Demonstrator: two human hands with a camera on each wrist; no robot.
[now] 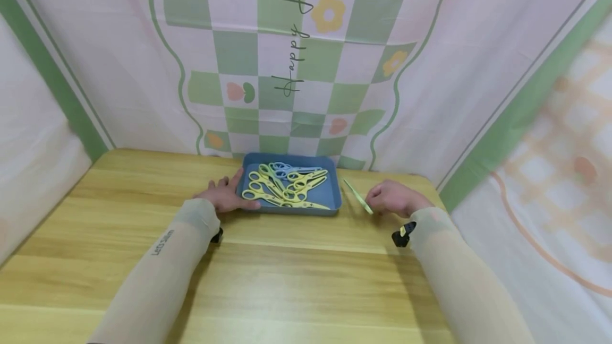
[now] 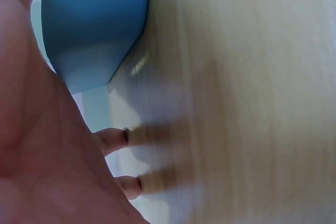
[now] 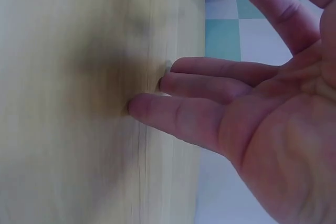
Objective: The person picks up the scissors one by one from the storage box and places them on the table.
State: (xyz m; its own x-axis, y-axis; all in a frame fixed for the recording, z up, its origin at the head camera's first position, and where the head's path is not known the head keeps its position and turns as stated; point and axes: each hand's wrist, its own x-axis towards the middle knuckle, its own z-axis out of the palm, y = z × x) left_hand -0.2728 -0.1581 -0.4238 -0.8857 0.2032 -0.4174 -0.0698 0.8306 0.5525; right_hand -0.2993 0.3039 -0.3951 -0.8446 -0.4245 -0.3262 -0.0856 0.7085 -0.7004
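Note:
A blue tray (image 1: 287, 210) holds a heap of small scissors (image 1: 272, 185) with yellow, green and blue handles. My left hand (image 1: 223, 195) rests spread at the tray's left end, with its thumb at the near left corner. In the left wrist view, two of its fingertips (image 2: 134, 186) stand on the table beside the tray wall (image 2: 100, 24). Just right of the tray, my right hand (image 1: 394, 198) pinches a pair of light green scissors (image 1: 356, 195), seen edge-on. Its other fingers (image 3: 173, 114) reach down to the tabletop in the right wrist view.
The wooden table (image 1: 306, 280) extends toward me and to both sides. Behind the tray hangs a checked cloth (image 1: 287, 57), close to the table's back edge. More cloth (image 1: 550, 174) hangs on the right and left. A black wrist camera (image 1: 404, 234) sits under my right wrist.

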